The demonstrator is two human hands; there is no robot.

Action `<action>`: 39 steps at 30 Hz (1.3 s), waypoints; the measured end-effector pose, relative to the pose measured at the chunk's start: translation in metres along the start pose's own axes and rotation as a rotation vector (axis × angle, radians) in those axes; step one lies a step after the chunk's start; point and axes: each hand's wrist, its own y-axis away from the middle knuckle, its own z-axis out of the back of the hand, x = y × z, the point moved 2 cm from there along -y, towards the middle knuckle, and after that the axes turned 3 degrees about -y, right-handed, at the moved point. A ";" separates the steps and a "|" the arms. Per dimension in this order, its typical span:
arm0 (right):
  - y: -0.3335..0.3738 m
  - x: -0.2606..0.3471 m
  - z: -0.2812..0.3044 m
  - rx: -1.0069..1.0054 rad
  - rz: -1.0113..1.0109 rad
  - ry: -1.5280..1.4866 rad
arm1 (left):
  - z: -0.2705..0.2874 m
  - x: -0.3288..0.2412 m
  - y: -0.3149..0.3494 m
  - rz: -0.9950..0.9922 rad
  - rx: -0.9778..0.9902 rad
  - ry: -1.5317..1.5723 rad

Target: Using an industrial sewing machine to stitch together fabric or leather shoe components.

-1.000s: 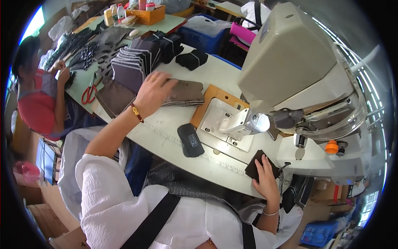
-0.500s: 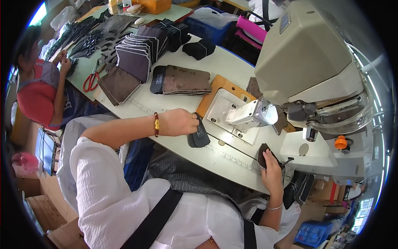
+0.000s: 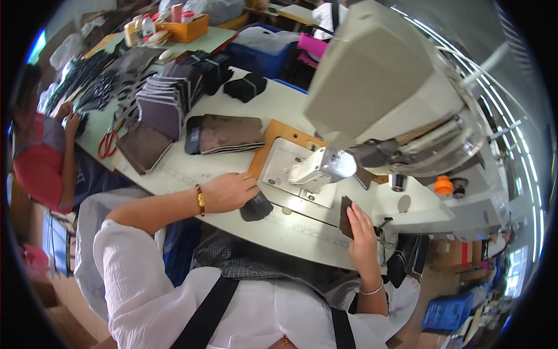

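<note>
My left hand bends its fingers over a dark, round-ended fabric piece with a small printed label, at the near side of the sewing machine's bed. The hand covers the piece's far end. My right hand holds a brown fabric piece upright by its edge, fingers nearly straight; the thumb is hidden. Between and beyond my hands is the sewing machine's metal plate with its clamp. A stack of brown pieces with a dark labelled end lies beyond my left hand.
The machine head overhangs the table at the right. Brown pieces, fanned white-edged pieces, black bundles and red-handled scissors lie at the left. A co-worker sits at far left. An orange basket stands at the back.
The whole view has shifted, with the table things now further left. My left hand covers more of the dark piece, whose fanned look is gone. My right hand still holds the brown piece.
</note>
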 end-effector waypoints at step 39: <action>-0.067 0.038 0.018 0.037 0.456 0.506 | 0.090 -0.033 -0.116 -0.248 -0.716 -0.253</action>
